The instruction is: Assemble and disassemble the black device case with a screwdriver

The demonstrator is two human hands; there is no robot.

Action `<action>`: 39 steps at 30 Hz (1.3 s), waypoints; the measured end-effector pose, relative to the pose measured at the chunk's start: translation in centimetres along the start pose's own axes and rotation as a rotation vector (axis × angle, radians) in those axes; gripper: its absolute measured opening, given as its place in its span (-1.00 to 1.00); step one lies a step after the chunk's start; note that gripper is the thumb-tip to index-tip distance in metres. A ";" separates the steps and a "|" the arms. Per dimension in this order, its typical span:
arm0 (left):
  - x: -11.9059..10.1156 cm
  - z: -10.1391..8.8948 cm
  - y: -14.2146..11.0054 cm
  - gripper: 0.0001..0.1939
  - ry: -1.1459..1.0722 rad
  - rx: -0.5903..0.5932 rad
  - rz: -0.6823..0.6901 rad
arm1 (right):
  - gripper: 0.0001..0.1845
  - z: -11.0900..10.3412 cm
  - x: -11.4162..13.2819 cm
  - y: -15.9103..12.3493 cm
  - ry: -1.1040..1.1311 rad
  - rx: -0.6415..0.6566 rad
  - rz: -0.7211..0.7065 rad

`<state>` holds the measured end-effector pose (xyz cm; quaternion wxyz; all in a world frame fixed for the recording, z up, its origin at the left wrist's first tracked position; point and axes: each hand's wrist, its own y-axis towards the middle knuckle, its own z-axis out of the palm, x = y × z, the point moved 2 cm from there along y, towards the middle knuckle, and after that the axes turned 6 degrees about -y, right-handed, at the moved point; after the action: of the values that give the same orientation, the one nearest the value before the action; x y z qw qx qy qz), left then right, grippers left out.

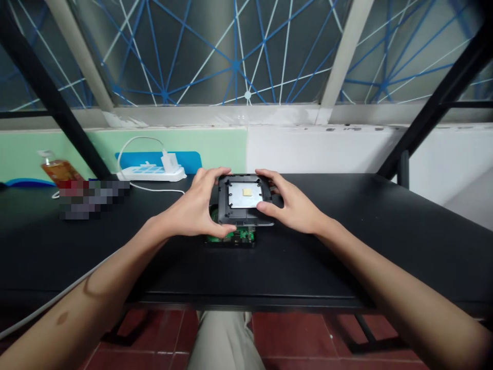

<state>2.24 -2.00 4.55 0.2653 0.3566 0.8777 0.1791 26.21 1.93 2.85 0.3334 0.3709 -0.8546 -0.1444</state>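
Between both hands is a black plastic housing cover (246, 215), its inner side facing me, with a silvery metal plate (239, 198) and a small pale yellow pad on that plate. My left hand (200, 205) grips the cover's left edge, thumb at the lower corner and fingers at the top. My right hand (288, 203) holds the right edge, its thumb lying over the plate's lower right corner. Just beneath the cover, partly hidden by it, a green circuit board (242, 236) sits in a black base on the desk.
The black desk (308, 267) runs across the view. At its back left are a white power strip (154, 173) with a plugged-in charger (169, 162), a white cable (57, 298) and a tilted bottle (61, 169) of amber liquid. Black frame posts (427, 97) rise at both sides.
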 end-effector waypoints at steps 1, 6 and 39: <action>0.1 -0.1 -0.1 0.09 0.005 -0.007 0.004 | -0.15 0.1 0.0 0.0 -0.001 -0.004 -0.018; 0.2 -0.7 -0.4 0.10 0.007 -0.037 0.008 | 0.06 0.0 0.6 -0.2 -0.003 0.022 -0.119; 0.1 0.1 -0.2 0.03 0.113 -0.037 0.126 | 0.41 0.3 0.7 -0.3 -0.254 0.028 -0.213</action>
<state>2.10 -2.08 4.33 0.2101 0.3955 0.8636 0.2316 25.81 1.18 2.80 0.2001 0.4426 -0.8478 -0.2128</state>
